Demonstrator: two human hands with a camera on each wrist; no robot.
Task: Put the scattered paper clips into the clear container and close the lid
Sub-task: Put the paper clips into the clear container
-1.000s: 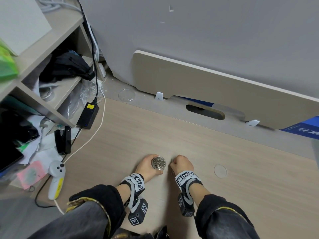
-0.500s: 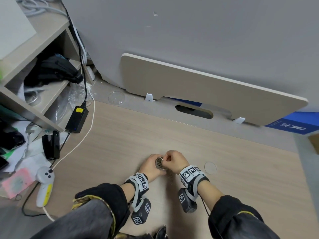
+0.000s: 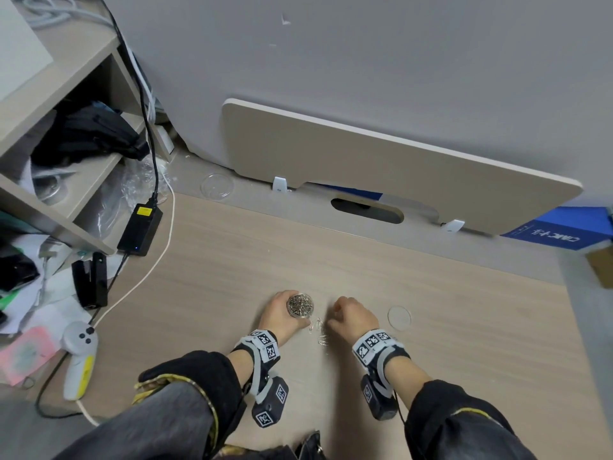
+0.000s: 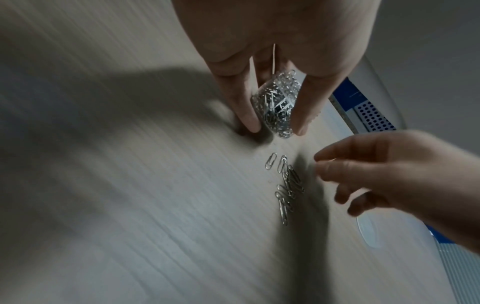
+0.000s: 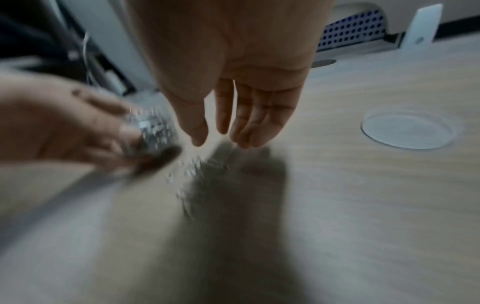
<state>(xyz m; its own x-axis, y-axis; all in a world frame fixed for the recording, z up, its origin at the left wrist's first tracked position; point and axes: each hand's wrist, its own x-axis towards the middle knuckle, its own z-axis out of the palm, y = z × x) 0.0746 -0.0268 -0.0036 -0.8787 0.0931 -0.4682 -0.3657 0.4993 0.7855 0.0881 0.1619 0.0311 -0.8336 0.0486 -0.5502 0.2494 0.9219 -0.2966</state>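
My left hand (image 3: 280,314) grips a small clear round container (image 3: 300,305) packed with silver paper clips, standing on the wooden table; its fingers and thumb curl round the container (image 4: 277,102). Several loose paper clips (image 3: 317,330) lie on the table between my hands, a tight bunch of clips (image 4: 285,185) in the left wrist view. My right hand (image 5: 221,142) hovers just above them, fingers relaxed and holding nothing. The clear round lid (image 3: 399,317) lies flat to the right of my right hand.
A second clear disc (image 3: 217,185) lies at the table's back edge. On the left are a black power adapter (image 3: 140,230) with cables, a black stapler (image 3: 90,280), a white controller (image 3: 79,356) and a cluttered shelf (image 3: 59,134). A leaning board (image 3: 381,167) stands behind.
My right hand was over the container half a second ago; it has drawn back to the right and down over the loose clips. My left hand still holds the container.
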